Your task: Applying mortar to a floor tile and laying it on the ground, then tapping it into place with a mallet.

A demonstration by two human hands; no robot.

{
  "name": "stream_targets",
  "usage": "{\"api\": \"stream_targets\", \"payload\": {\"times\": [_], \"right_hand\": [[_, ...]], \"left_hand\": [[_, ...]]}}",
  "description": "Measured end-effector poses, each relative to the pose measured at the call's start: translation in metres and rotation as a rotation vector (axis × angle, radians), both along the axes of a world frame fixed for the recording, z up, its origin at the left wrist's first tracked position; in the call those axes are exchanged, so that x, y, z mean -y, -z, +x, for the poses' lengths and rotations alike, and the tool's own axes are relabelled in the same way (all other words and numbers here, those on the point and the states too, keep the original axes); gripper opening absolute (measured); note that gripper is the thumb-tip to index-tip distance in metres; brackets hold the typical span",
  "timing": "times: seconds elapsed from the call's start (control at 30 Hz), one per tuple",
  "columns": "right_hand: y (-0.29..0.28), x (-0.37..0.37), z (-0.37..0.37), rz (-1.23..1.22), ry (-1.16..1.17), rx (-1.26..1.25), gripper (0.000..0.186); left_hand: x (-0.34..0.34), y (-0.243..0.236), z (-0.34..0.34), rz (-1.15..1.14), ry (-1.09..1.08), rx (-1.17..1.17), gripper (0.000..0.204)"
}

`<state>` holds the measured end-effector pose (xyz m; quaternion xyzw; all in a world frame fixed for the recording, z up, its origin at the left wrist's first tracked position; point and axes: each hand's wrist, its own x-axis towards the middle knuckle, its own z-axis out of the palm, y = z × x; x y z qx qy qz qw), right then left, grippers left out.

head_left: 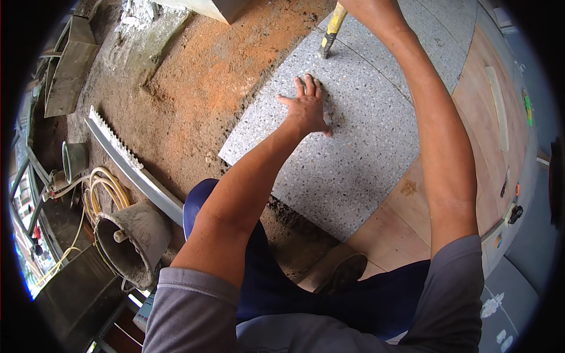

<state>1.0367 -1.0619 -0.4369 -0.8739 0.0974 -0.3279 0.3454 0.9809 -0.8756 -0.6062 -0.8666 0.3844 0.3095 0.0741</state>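
A large grey speckled terrazzo tile [359,176] lies in front of me, its near-left edge beside the mortar bed. My left hand [306,110] rests flat on this tile with its fingers spread, holding nothing. At the top edge, my right hand [372,10] is closed around a tool with a yellow-and-black handle [333,28]. The handle slants down, and its dark, blunt lower end is at the tile's surface; I cannot tell if it touches. The tool's upper part and most of my right fingers are hidden or cut off.
Brown and orange sandy mortar [200,82] spreads on the left, with a mortar-crusted metal straightedge [138,167] on it. A dirty bucket [132,238] lies tipped by a coiled hose [106,188]. Wood-look flooring [471,135] borders the tile's right, bearing a pale strip [497,109]. My shoe [348,274] is nearby.
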Motion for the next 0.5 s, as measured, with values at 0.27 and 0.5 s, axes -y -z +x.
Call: {"api": "stream_targets", "payload": {"times": [0.27, 0.5], "right_hand": [[-0.004, 0.001, -0.005, 0.051, -0.055, -0.140, 0.035], [0.003, -0.005, 0.000, -0.010, -0.087, -0.025, 0.025]], "left_hand": [[0.008, 0.003, 0.001, 0.004, 0.006, -0.011, 0.152], [0.007, 0.000, 0.001, 0.008, -0.010, -0.009, 0.148]]}}
